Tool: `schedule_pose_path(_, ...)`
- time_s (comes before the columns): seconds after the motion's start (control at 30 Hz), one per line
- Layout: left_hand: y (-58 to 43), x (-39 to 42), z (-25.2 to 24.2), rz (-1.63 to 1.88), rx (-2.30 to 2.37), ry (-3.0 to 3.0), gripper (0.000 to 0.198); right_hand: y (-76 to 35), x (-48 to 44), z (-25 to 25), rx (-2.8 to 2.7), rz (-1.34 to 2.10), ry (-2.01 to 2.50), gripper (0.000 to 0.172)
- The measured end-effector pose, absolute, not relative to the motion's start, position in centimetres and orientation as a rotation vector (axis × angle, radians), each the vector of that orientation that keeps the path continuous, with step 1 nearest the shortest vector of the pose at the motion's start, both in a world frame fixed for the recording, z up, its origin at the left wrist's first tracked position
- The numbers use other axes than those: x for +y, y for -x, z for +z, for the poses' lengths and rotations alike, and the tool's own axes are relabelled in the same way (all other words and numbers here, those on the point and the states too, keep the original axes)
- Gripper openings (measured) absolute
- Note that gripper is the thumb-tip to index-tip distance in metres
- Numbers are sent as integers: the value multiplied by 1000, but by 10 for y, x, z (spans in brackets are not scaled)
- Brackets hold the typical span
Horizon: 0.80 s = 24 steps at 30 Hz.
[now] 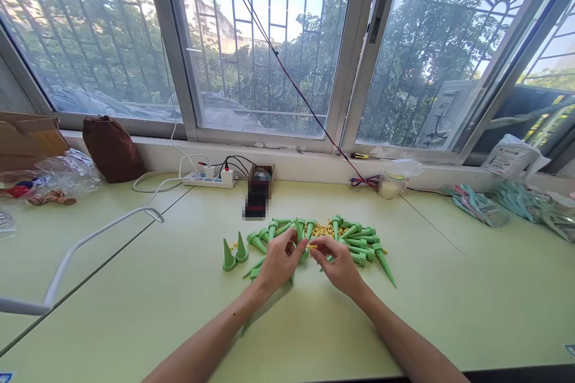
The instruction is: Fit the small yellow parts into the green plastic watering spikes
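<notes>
My left hand [279, 262] is closed round a green plastic spike [300, 233], which points up between my fingers. My right hand [338, 264] pinches a small yellow piece [311, 246] right against that spike. Both hands meet over the pale green table [179, 311]. Behind them lies a pile of several green cone-shaped spikes [354, 238] around a heap of small yellow parts [323, 230]. Two green spikes [235, 253] stand upright on their wide ends just left of my left hand.
A white power strip [209, 179] with plugs and a dark box [258, 194] sit by the window sill. A brown bag [111, 148] and plastic bags [67, 175] lie far left; packets [478, 205] far right. A white cable [85, 242] loops across the left.
</notes>
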<state>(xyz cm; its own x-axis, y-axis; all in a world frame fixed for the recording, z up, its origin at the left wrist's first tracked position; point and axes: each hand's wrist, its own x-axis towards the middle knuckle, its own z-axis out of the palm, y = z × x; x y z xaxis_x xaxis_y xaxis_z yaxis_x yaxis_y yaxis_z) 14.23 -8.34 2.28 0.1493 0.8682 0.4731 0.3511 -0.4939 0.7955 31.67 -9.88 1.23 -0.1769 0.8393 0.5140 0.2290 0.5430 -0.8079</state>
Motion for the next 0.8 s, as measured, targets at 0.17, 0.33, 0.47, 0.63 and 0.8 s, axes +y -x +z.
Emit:
schedule_pose_path(0.17, -142, -83, 25, 1280, 1123, -1763, 31, -318, -100, 14, -1783, 616, 855, 21)
schedule_pose_path(0.33, -141, -83, 24, 1276, 1132, -1863, 30, -317, -99, 12, -1778, 615, 852, 19)
schedule_pose_path(0.47, -139, -83, 23, 1260, 1147, -2039, 29, -318, -98, 11, -1790, 606, 874, 20)
schedule_pose_path(0.63, -139, -86, 20, 1241, 1155, -2169, 29, -319, -97, 9, -1824, 615, 917, 29)
schedule_pose_path(0.8, -140, -88, 15, 1265, 1112, -2208, 28, -318, -97, 7, -1808, 679, 919, 38)
